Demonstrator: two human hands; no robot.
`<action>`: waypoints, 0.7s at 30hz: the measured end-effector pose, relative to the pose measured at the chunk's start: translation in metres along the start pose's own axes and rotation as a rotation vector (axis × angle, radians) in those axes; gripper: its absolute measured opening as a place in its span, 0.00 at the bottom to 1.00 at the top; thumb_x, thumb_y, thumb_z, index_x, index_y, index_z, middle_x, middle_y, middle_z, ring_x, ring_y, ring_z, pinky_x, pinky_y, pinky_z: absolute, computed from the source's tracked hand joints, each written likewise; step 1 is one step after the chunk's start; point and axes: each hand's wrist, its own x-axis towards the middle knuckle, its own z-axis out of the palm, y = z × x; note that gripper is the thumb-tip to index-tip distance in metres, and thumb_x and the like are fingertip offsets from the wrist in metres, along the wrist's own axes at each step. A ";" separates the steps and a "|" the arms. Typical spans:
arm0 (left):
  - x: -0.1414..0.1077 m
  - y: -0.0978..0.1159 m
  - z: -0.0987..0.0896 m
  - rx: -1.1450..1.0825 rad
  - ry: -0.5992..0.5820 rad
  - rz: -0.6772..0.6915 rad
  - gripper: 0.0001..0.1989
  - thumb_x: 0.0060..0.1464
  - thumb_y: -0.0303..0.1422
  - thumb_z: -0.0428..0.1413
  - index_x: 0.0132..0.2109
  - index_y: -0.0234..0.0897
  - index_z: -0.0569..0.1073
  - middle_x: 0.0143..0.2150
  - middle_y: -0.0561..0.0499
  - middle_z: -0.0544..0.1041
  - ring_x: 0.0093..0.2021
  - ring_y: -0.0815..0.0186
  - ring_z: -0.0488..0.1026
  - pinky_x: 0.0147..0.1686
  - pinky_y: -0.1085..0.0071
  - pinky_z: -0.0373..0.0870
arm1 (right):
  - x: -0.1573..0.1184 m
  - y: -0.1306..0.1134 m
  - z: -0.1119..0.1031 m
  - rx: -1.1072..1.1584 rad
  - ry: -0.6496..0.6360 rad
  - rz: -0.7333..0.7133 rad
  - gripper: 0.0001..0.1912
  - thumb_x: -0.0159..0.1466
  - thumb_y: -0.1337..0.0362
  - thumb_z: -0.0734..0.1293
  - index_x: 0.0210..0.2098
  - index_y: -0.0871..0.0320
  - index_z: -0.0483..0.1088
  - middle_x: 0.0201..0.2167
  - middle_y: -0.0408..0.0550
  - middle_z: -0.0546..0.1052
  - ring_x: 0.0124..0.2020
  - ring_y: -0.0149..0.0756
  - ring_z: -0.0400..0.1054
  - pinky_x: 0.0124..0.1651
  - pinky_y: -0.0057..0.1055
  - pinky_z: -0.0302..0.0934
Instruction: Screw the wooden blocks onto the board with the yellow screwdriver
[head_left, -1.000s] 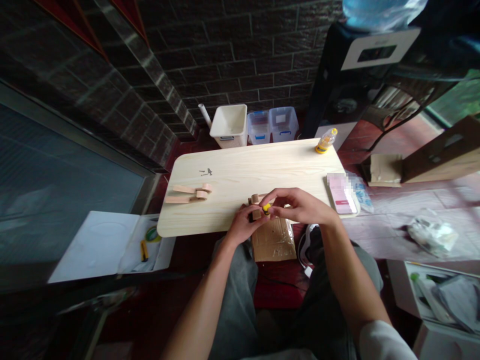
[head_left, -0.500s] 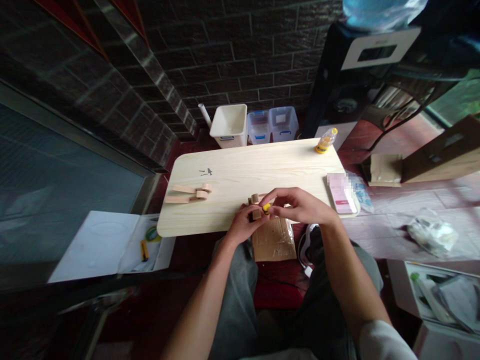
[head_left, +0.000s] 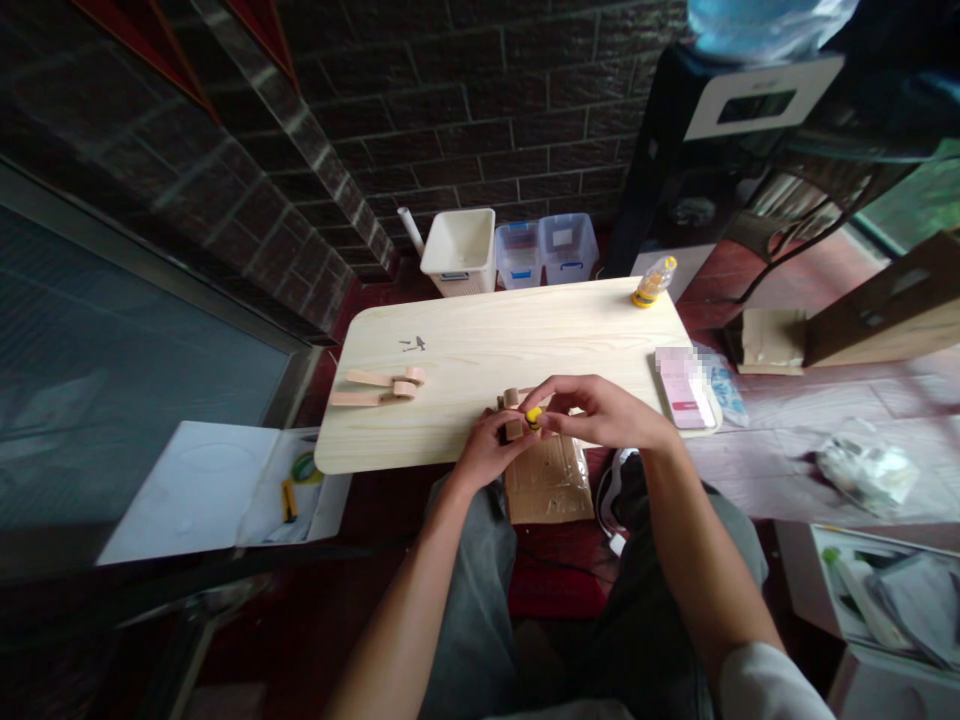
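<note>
Change: none visible against the earlier pictures; both hands keep their position, so the work stays at the same point.
Left hand [head_left: 486, 446]: closed around a wooden block [head_left: 514, 430] at the table's near edge.
Right hand [head_left: 596, 412]: narrow pinch on a small yellow piece [head_left: 533, 415], just beside the block.
Table [head_left: 487, 345]: wooden pieces [head_left: 406, 388] at left; bottle [head_left: 651, 288] at far right corner.
Room: bin [head_left: 466, 283] and clear tubs [head_left: 570, 270] behind the table; brick wall [head_left: 480, 130] beyond.

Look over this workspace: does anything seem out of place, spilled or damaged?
A crumpled plastic bag lies to the right of the table, looking like discarded wrapping. I see no spill. The yellow item in the fingers is too small to check for damage.
</note>
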 end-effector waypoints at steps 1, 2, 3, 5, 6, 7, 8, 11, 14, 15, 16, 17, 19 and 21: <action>0.000 -0.001 0.000 -0.001 0.000 0.002 0.17 0.57 0.47 0.62 0.48 0.43 0.81 0.47 0.49 0.82 0.49 0.56 0.76 0.52 0.63 0.70 | 0.000 0.000 0.000 0.001 0.001 0.001 0.14 0.67 0.66 0.68 0.53 0.58 0.75 0.44 0.50 0.80 0.38 0.35 0.74 0.42 0.32 0.68; 0.000 -0.001 0.000 -0.001 0.001 0.005 0.17 0.57 0.47 0.62 0.48 0.43 0.81 0.47 0.49 0.82 0.49 0.56 0.76 0.52 0.63 0.70 | 0.000 0.001 0.000 0.002 -0.001 0.003 0.14 0.67 0.66 0.68 0.52 0.58 0.75 0.43 0.49 0.80 0.38 0.35 0.74 0.42 0.31 0.67; 0.000 -0.001 0.000 -0.001 0.000 0.007 0.18 0.56 0.47 0.62 0.48 0.43 0.81 0.46 0.50 0.82 0.49 0.56 0.76 0.52 0.63 0.70 | 0.001 0.001 0.000 0.002 -0.004 0.005 0.14 0.67 0.66 0.68 0.52 0.58 0.75 0.42 0.49 0.81 0.37 0.34 0.74 0.41 0.31 0.67; 0.000 -0.002 0.000 0.003 -0.002 0.007 0.18 0.56 0.48 0.62 0.48 0.43 0.81 0.46 0.50 0.82 0.49 0.56 0.76 0.52 0.63 0.70 | 0.001 0.001 0.001 -0.001 -0.010 0.010 0.14 0.67 0.66 0.68 0.52 0.59 0.75 0.39 0.47 0.80 0.36 0.34 0.73 0.40 0.30 0.66; 0.000 -0.002 0.000 0.003 -0.003 0.006 0.18 0.57 0.48 0.62 0.48 0.42 0.81 0.46 0.50 0.82 0.49 0.56 0.76 0.53 0.63 0.70 | 0.001 0.000 0.001 -0.003 -0.010 0.010 0.14 0.67 0.67 0.68 0.52 0.59 0.75 0.39 0.47 0.80 0.36 0.33 0.73 0.40 0.29 0.66; 0.000 -0.002 0.000 0.001 -0.003 0.006 0.18 0.57 0.48 0.62 0.48 0.42 0.81 0.46 0.50 0.82 0.49 0.56 0.76 0.53 0.63 0.70 | 0.000 0.000 0.001 -0.005 -0.009 0.010 0.14 0.67 0.67 0.68 0.52 0.59 0.75 0.38 0.46 0.80 0.35 0.33 0.72 0.39 0.29 0.65; 0.000 -0.002 0.000 -0.004 -0.002 0.008 0.18 0.57 0.48 0.62 0.48 0.42 0.81 0.47 0.50 0.82 0.49 0.56 0.76 0.53 0.63 0.70 | 0.000 -0.001 0.001 -0.009 -0.006 0.011 0.14 0.66 0.68 0.68 0.52 0.59 0.75 0.38 0.46 0.80 0.35 0.32 0.72 0.39 0.29 0.65; 0.000 -0.001 0.000 -0.020 0.003 0.017 0.18 0.57 0.47 0.62 0.49 0.42 0.81 0.49 0.50 0.82 0.51 0.56 0.76 0.54 0.64 0.69 | 0.000 -0.002 0.002 -0.009 -0.003 0.014 0.15 0.66 0.70 0.68 0.53 0.59 0.75 0.38 0.46 0.80 0.35 0.32 0.72 0.38 0.28 0.64; 0.000 -0.002 0.000 -0.024 -0.001 0.017 0.17 0.58 0.47 0.61 0.49 0.42 0.81 0.49 0.50 0.82 0.51 0.56 0.76 0.55 0.63 0.70 | 0.000 -0.002 0.002 -0.002 -0.011 0.010 0.17 0.66 0.71 0.67 0.54 0.59 0.74 0.40 0.47 0.80 0.37 0.32 0.72 0.39 0.28 0.64; 0.000 -0.002 0.000 -0.021 -0.004 0.013 0.18 0.58 0.47 0.61 0.49 0.42 0.81 0.49 0.50 0.82 0.51 0.56 0.76 0.54 0.62 0.70 | 0.000 -0.002 0.002 0.001 -0.013 0.006 0.17 0.66 0.71 0.67 0.54 0.59 0.74 0.41 0.47 0.80 0.37 0.33 0.73 0.40 0.29 0.65; 0.000 -0.002 0.000 -0.019 -0.004 0.008 0.18 0.57 0.48 0.61 0.49 0.42 0.81 0.49 0.49 0.82 0.51 0.55 0.76 0.54 0.62 0.70 | 0.001 -0.002 0.002 0.001 -0.014 0.004 0.17 0.66 0.71 0.67 0.54 0.58 0.74 0.41 0.47 0.80 0.37 0.33 0.73 0.40 0.29 0.65; 0.000 -0.003 0.001 -0.016 -0.004 0.003 0.19 0.57 0.48 0.61 0.49 0.42 0.81 0.48 0.49 0.82 0.50 0.55 0.76 0.54 0.62 0.70 | 0.001 -0.001 0.002 -0.001 -0.014 0.002 0.17 0.66 0.71 0.67 0.54 0.58 0.74 0.42 0.47 0.80 0.37 0.33 0.73 0.41 0.29 0.65; 0.000 -0.004 0.001 -0.013 0.003 -0.005 0.20 0.56 0.48 0.62 0.49 0.42 0.81 0.48 0.49 0.82 0.49 0.55 0.77 0.53 0.62 0.71 | 0.001 0.000 0.002 -0.003 -0.013 0.001 0.16 0.66 0.70 0.67 0.54 0.58 0.74 0.41 0.47 0.80 0.38 0.33 0.73 0.42 0.30 0.66; 0.000 -0.004 0.001 -0.016 0.005 -0.008 0.19 0.56 0.48 0.62 0.49 0.42 0.81 0.48 0.49 0.82 0.49 0.55 0.77 0.52 0.63 0.71 | 0.002 0.000 0.002 -0.007 -0.010 0.003 0.15 0.67 0.69 0.67 0.53 0.59 0.74 0.40 0.47 0.80 0.38 0.34 0.73 0.42 0.30 0.66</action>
